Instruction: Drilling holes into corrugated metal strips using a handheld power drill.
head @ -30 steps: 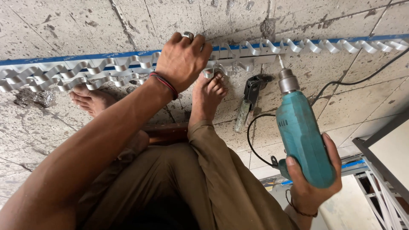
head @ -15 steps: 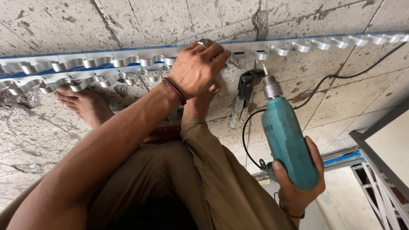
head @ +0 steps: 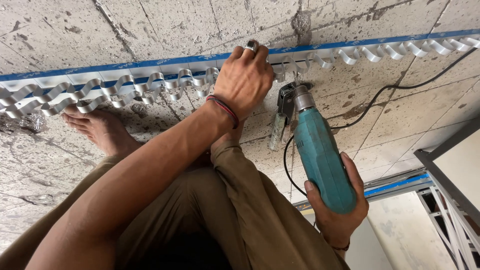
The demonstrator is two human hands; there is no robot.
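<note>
- Left hand (head: 246,80), upper centre of the frame: fingers curled and pressed down on the metal strip (head: 150,82). It pins the strip rather than wrapping around it. A ring shows on one finger and a red-and-dark band on the wrist.
- Metal strip: a long aluminium profile with a blue-taped edge and a wavy, scalloped ribbon along it. It lies on the concrete floor (head: 380,110) and runs from the left edge to the upper right corner.
- Right hand (head: 334,210), lower right: fingers closed fully around the rear body of the teal electric drill (head: 320,155). The drill's nose points up-frame at the strip, just right of the left hand.
- Handling, strip: judged light and thin, springy along its length. The cut scallop edges are likely sharp and the ribbon easily bent. Best held flat on the solid taped rail, close beside the working point.
- Handling, drill: judged heavy and rigid, with a smooth casing. A grip at the handle suits it.
- A black cord (head: 400,85) trails right across the floor. A dark hand tool (head: 285,102) lies beside the chuck.
- A bare foot (head: 102,127) rests at the left, just below the strip.
</note>
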